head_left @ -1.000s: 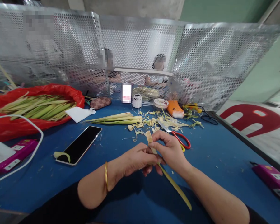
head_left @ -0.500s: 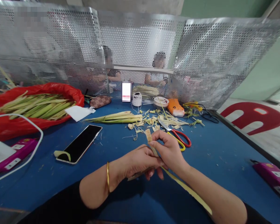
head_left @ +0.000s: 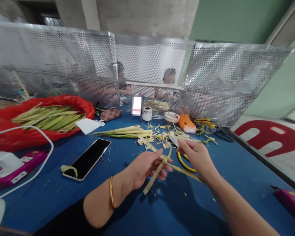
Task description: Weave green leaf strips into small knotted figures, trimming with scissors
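Fingers (head_left: 163, 168) of left hand (head_left: 147, 165): closed together, pinched on pale yellow-green leaf strip (head_left: 151, 182) at frame centre; wrist bent inward, gold bangle (head_left: 111, 196) on forearm. Strip: held just above the table, one end hanging down-left, a second length (head_left: 186, 173) running right beneath the other hand.

Right hand (head_left: 199, 157): right of centre, palm down, fingers (head_left: 183, 144) curled close together beside yellow-handled scissors (head_left: 184, 163); whether they clasp anything cannot be told.

Open room: bare blue table top (head_left: 51, 196) at lower left and (head_left: 236, 170) at right. Table's right edge runs diagonally toward the lower right corner, purple flat device (head_left: 290, 200) near it.

Nearby items: black smartphone (head_left: 88, 159), left of centre. Loose leaf scraps (head_left: 162, 135) and bundle of long green leaves (head_left: 125, 131), above the hands. Red plastic bag (head_left: 12, 141) of leaves, upper left.

Surroundings: perforated metal screen (head_left: 149, 59) walls the far edge, people seated behind it. Green wall, upper right. Red plastic chair (head_left: 267, 136) on the floor, right.
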Action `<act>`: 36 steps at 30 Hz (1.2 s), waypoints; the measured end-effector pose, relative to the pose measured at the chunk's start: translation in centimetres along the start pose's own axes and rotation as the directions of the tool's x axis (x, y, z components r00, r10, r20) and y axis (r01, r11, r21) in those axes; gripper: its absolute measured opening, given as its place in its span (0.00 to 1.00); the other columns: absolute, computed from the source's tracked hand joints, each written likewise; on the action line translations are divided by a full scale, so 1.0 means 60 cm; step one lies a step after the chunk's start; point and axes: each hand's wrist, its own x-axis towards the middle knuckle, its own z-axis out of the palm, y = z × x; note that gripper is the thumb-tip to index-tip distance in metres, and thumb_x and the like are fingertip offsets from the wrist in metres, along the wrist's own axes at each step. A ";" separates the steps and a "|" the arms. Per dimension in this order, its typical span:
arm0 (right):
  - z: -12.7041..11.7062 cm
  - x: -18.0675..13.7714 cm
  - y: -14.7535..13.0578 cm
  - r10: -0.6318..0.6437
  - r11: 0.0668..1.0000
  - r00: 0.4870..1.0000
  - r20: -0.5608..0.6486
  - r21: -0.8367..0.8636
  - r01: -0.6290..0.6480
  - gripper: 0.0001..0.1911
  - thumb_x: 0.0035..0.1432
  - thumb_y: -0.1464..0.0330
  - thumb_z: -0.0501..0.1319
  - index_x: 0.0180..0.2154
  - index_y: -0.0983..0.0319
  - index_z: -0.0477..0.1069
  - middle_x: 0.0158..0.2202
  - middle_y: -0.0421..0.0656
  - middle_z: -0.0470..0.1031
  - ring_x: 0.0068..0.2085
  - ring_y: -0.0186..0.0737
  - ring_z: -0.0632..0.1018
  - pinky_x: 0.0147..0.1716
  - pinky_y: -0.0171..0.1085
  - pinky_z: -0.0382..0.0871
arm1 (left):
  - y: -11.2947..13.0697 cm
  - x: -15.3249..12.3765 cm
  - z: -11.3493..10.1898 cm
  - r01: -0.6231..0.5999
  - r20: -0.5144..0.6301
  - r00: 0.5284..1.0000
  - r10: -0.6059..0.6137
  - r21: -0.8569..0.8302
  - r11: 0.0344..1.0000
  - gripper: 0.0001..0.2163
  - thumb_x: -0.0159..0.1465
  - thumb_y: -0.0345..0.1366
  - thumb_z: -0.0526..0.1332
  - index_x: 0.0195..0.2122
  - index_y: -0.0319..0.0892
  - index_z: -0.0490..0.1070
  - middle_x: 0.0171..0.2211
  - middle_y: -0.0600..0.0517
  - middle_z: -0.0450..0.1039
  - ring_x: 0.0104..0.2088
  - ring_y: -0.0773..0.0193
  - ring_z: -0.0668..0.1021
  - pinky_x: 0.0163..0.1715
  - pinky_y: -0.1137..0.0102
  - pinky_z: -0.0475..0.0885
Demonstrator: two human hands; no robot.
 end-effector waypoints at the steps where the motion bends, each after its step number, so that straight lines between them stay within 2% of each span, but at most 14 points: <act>1: 0.001 0.000 0.001 0.059 0.998 0.992 0.111 0.015 -0.061 0.27 0.57 0.50 0.56 0.18 0.62 0.73 0.17 0.40 0.69 0.23 0.37 0.68 0.27 0.36 0.60 | 0.001 0.000 -0.002 -0.009 -0.019 1.000 0.009 -0.012 1.000 0.21 0.61 0.49 0.58 0.38 0.34 0.77 0.30 0.47 0.77 0.25 0.69 0.74 0.29 0.72 0.72; 3: 0.011 -0.006 -0.001 0.113 0.976 0.952 0.285 0.150 -0.161 0.26 0.55 0.49 0.58 0.21 0.63 0.75 0.19 0.41 0.70 0.24 0.36 0.68 0.27 0.36 0.60 | 0.000 0.001 -0.003 -0.023 -0.048 0.999 0.022 -0.021 1.000 0.19 0.61 0.47 0.59 0.38 0.34 0.76 0.30 0.46 0.77 0.24 0.69 0.74 0.29 0.72 0.71; 5: 0.026 -0.015 -0.005 0.099 0.905 0.928 0.360 0.355 -0.234 0.21 0.52 0.51 0.63 0.26 0.63 0.76 0.24 0.41 0.72 0.26 0.35 0.69 0.28 0.35 0.62 | -0.003 0.002 -0.003 -0.014 -0.058 0.998 0.013 -0.009 1.000 0.19 0.59 0.47 0.61 0.37 0.34 0.76 0.30 0.46 0.77 0.23 0.69 0.74 0.28 0.72 0.71; 8: 0.046 -0.027 -0.011 0.115 0.782 0.928 0.356 0.544 -0.305 0.17 0.47 0.56 0.68 0.26 0.64 0.73 0.22 0.39 0.70 0.27 0.35 0.70 0.29 0.34 0.63 | -0.008 0.003 -0.001 0.008 -0.068 0.998 -0.005 0.045 0.999 0.20 0.55 0.50 0.64 0.36 0.35 0.76 0.28 0.48 0.76 0.22 0.69 0.74 0.26 0.73 0.69; 11: 0.055 -0.034 -0.014 0.146 0.757 0.941 0.305 0.578 -0.305 0.17 0.46 0.58 0.69 0.21 0.63 0.68 0.19 0.37 0.66 0.24 0.33 0.67 0.28 0.34 0.62 | -0.013 0.005 0.000 0.001 -0.096 0.995 0.008 0.093 0.996 0.17 0.54 0.47 0.65 0.35 0.36 0.76 0.23 0.52 0.73 0.20 0.70 0.72 0.25 0.73 0.69; 15: 0.065 -0.041 -0.012 0.181 0.789 0.970 0.162 0.564 -0.242 0.17 0.45 0.59 0.69 0.20 0.62 0.65 0.19 0.35 0.62 0.23 0.31 0.63 0.25 0.33 0.58 | -0.018 0.006 0.004 0.013 -0.111 0.994 -0.005 0.077 0.997 0.11 0.54 0.41 0.65 0.28 0.37 0.73 0.19 0.55 0.71 0.18 0.71 0.70 0.24 0.73 0.68; 19: 0.079 -0.046 -0.006 0.167 0.849 0.983 0.082 0.495 -0.186 0.16 0.46 0.60 0.67 0.20 0.61 0.64 0.18 0.34 0.60 0.22 0.32 0.61 0.23 0.33 0.57 | -0.021 0.002 0.007 0.050 -0.091 0.995 -0.040 0.116 0.992 0.12 0.54 0.42 0.65 0.25 0.37 0.71 0.20 0.54 0.71 0.18 0.70 0.71 0.24 0.73 0.68; 23: 0.069 -0.039 -0.004 -0.048 0.960 0.999 -0.017 0.276 0.051 0.11 0.55 0.62 0.61 0.25 0.60 0.68 0.23 0.38 0.68 0.27 0.37 0.68 0.29 0.36 0.62 | -0.020 0.003 0.000 0.035 -0.071 0.997 -0.032 0.033 0.999 0.13 0.53 0.42 0.67 0.33 0.36 0.73 0.24 0.50 0.76 0.22 0.68 0.75 0.26 0.73 0.69; 25: 0.052 -0.036 -0.008 -0.240 0.958 0.959 -0.149 0.124 0.259 0.07 0.59 0.64 0.58 0.32 0.60 0.71 0.32 0.43 0.73 0.36 0.42 0.72 0.36 0.39 0.65 | -0.015 0.005 -0.007 -0.005 -0.089 0.996 -0.002 -0.076 0.997 0.15 0.55 0.41 0.66 0.38 0.36 0.73 0.26 0.50 0.76 0.22 0.70 0.75 0.25 0.74 0.70; 28: 0.030 -0.039 -0.016 -0.493 0.868 0.819 -0.294 -0.106 0.485 0.04 0.60 0.70 0.57 0.33 0.59 0.71 0.32 0.44 0.74 0.37 0.43 0.73 0.39 0.41 0.64 | 0.000 0.007 -0.019 -0.058 -0.138 0.990 0.024 -0.247 0.967 0.12 0.59 0.38 0.64 0.42 0.37 0.72 0.26 0.53 0.75 0.19 0.73 0.73 0.22 0.77 0.69; 30: 0.029 -0.046 -0.019 -0.594 0.804 0.773 -0.223 -0.184 0.565 0.05 0.58 0.72 0.59 0.30 0.58 0.70 0.29 0.43 0.74 0.33 0.42 0.73 0.37 0.41 0.64 | 0.010 0.007 -0.024 -0.072 -0.145 0.989 0.023 -0.341 0.937 0.11 0.61 0.36 0.63 0.43 0.37 0.72 0.25 0.55 0.73 0.18 0.75 0.71 0.20 0.79 0.68; 31: 0.033 -0.049 -0.019 -0.602 0.797 0.779 -0.174 -0.190 0.574 0.04 0.57 0.71 0.60 0.31 0.58 0.71 0.30 0.43 0.75 0.34 0.42 0.74 0.38 0.41 0.64 | 0.013 0.006 -0.026 -0.073 -0.128 0.991 0.026 -0.379 0.922 0.11 0.61 0.36 0.63 0.43 0.38 0.71 0.24 0.56 0.73 0.17 0.75 0.71 0.19 0.79 0.68; 34: 0.053 -0.052 -0.016 -0.498 0.866 0.866 -0.050 -0.083 0.493 0.06 0.59 0.68 0.60 0.39 0.58 0.73 0.39 0.46 0.77 0.42 0.45 0.75 0.42 0.42 0.66 | 0.017 0.004 -0.027 -0.043 -0.041 0.999 0.027 -0.455 0.890 0.09 0.62 0.36 0.63 0.41 0.38 0.71 0.23 0.57 0.71 0.17 0.75 0.72 0.20 0.79 0.70; 36: 0.064 -0.050 -0.013 -0.404 0.915 0.913 0.055 0.038 0.402 0.07 0.61 0.65 0.57 0.37 0.59 0.73 0.38 0.45 0.78 0.41 0.44 0.76 0.42 0.40 0.67 | 0.016 0.002 -0.024 0.008 -0.004 1.000 -0.012 -0.487 0.873 0.07 0.63 0.35 0.62 0.39 0.37 0.71 0.22 0.57 0.71 0.16 0.74 0.72 0.19 0.79 0.71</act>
